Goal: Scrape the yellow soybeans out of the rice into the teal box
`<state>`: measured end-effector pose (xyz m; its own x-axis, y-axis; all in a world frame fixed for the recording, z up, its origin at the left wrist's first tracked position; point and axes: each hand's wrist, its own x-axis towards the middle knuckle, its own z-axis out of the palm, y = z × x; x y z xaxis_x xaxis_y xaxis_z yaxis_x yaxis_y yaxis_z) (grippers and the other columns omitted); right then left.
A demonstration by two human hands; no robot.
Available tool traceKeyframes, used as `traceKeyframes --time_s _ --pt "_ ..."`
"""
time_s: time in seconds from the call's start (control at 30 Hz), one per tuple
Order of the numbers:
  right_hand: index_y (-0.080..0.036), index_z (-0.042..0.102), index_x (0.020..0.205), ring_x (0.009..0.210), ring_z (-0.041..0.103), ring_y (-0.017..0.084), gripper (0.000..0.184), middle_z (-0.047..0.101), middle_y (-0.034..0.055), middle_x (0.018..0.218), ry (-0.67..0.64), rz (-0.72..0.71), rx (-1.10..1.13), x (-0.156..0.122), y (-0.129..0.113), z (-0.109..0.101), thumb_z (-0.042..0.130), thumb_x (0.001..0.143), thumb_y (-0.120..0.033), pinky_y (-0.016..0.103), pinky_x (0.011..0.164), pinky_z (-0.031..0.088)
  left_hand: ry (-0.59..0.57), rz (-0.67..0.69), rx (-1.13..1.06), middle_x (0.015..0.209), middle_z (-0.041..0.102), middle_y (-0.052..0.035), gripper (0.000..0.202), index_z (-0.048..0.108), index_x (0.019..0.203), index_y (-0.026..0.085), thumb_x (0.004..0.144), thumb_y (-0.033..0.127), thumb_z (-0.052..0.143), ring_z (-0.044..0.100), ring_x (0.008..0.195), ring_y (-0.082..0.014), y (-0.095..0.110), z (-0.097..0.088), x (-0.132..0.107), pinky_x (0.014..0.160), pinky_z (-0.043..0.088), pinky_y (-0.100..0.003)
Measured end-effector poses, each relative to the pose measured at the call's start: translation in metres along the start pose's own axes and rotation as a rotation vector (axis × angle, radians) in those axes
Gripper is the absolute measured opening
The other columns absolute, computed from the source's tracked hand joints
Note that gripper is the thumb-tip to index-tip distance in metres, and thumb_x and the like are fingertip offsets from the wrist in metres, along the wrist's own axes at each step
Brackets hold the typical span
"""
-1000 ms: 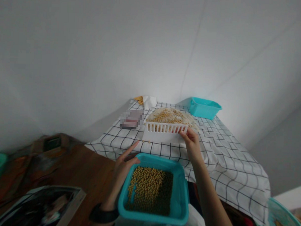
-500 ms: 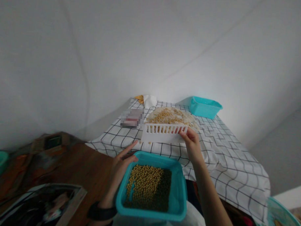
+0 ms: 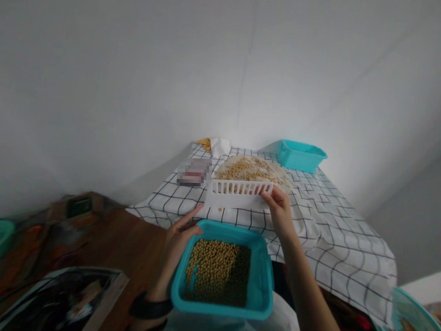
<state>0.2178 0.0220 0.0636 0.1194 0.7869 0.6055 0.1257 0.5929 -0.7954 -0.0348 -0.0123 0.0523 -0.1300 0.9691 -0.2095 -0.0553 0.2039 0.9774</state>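
Observation:
My right hand (image 3: 281,213) grips the right end of a white slotted plastic basket (image 3: 234,197), which stands tilted on the checked tablecloth (image 3: 334,227) in front of a pile of yellow beans (image 3: 249,169). My left hand (image 3: 178,241) holds the far left corner of a teal tub (image 3: 263,287), thumb on the rim and index finger stretched out. The tub is partly filled with yellow-green beans (image 3: 218,271). A dark band sits on my left wrist.
A second teal tub (image 3: 301,156) stands at the table's far right corner. A blurred flat item (image 3: 194,172) and a white and yellow cloth (image 3: 216,146) lie at the far left. A wooden surface (image 3: 131,244) with a glossy magazine (image 3: 60,300) lies to the left. Teal containers sit at both frame edges.
The white basket has shifted slightly towards me and to the left. The teal tub of beans has moved a little left and nearer the table edge. Both hands keep their grips.

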Motion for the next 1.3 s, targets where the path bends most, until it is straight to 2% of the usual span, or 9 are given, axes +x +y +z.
traceKeyframes --time_s 0.1,0.23,0.47,0.63,0.77,0.83,0.93,1.07,1.3 --pt "-0.025 0.075 0.086 0.081 0.063 0.019 0.015 0.072 0.0004 0.085 0.032 -0.006 0.01 0.001 0.0 0.002 0.065 0.086 -0.036 0.032 0.077 0.046 0.009 -0.011 0.019 0.054 0.06 0.0077 0.086 0.058 0.138 0.016 0.052 0.022 0.068 0.043 0.046 -0.0088 0.0 0.001 -0.002 0.045 0.035 -0.019" --pt "-0.025 0.075 0.086 0.082 0.063 0.02 0.015 0.073 0.001 0.086 0.059 0.007 0.003 0.004 -0.001 0.008 0.065 0.085 -0.037 0.034 0.078 0.047 0.019 0.038 0.029 0.055 0.061 0.0077 0.079 0.06 0.137 0.022 0.058 0.021 0.068 0.044 0.046 -0.0087 -0.008 -0.002 -0.003 0.046 0.035 -0.019" --pt "-0.026 0.074 0.084 0.079 0.06 0.019 0.016 0.071 -0.0002 0.083 -0.056 0.003 0.022 0.006 0.002 0.017 0.064 0.086 -0.038 0.031 0.075 0.044 0.036 0.044 0.065 0.055 0.062 0.0077 0.077 0.059 0.137 0.027 0.061 0.024 0.069 0.049 0.045 -0.0098 -0.013 -0.013 0.002 0.045 0.037 -0.018" --pt "-0.026 0.075 0.085 0.082 0.062 0.02 0.016 0.073 -0.0007 0.086 -0.041 0.043 0.074 0.001 0.008 0.007 0.065 0.086 -0.038 0.03 0.078 0.045 0.036 0.04 0.062 0.06 0.066 0.0081 0.078 0.06 0.136 0.027 0.059 0.023 0.069 0.049 0.045 -0.0092 -0.014 -0.014 0.006 0.043 0.039 -0.018" --pt "-0.026 0.076 0.087 0.084 0.064 0.02 0.014 0.073 -0.0007 0.087 -0.069 0.088 0.16 -0.006 0.012 -0.005 0.067 0.085 -0.037 0.031 0.08 0.045 0.034 0.026 0.055 0.065 0.069 0.0069 0.082 0.057 0.139 0.023 0.058 0.023 0.068 0.054 0.051 -0.0097 -0.01 -0.012 0.002 0.047 0.042 -0.016" --pt "-0.026 0.076 0.087 0.082 0.064 0.02 0.014 0.074 0.0002 0.087 -0.051 0.115 0.195 -0.01 0.012 -0.009 0.068 0.084 -0.037 0.031 0.078 0.046 0.021 0.023 0.076 0.061 0.067 0.0077 0.082 0.056 0.14 0.023 0.059 0.024 0.068 0.053 0.05 -0.0096 -0.009 -0.012 0.0 0.046 0.041 -0.016" --pt "-0.026 0.076 0.092 0.084 0.065 0.021 0.015 0.074 0.0013 0.088 0.043 0.099 0.228 -0.012 0.011 -0.014 0.069 0.083 -0.037 0.033 0.082 0.047 0.028 0.029 0.084 0.051 0.057 0.0105 0.081 0.056 0.139 0.025 0.059 0.026 0.067 0.043 0.042 -0.0076 -0.01 -0.011 -0.001 0.041 0.034 -0.016" --pt "-0.026 0.075 0.098 0.091 0.065 0.02 0.019 0.074 0.0019 0.093 0.214 0.025 0.252 -0.009 0.005 -0.024 0.069 0.083 -0.035 0.036 0.092 0.045 0.025 0.03 0.038 0.053 0.059 0.0099 0.085 0.055 0.14 0.024 0.056 0.025 0.068 0.043 0.043 -0.007 -0.01 -0.012 -0.002 0.042 0.034 -0.016" --pt "-0.021 0.07 0.091 0.089 0.064 0.019 0.022 0.072 0.0026 0.094 0.615 -0.027 0.159 0.0 0.005 -0.045 0.069 0.078 -0.038 0.034 0.085 0.047 -0.001 0.02 0.08 0.054 0.058 0.0082 0.087 0.057 0.138 0.016 0.052 0.027 0.067 0.044 0.047 -0.009 0.003 0.001 -0.006 0.045 0.037 -0.018"
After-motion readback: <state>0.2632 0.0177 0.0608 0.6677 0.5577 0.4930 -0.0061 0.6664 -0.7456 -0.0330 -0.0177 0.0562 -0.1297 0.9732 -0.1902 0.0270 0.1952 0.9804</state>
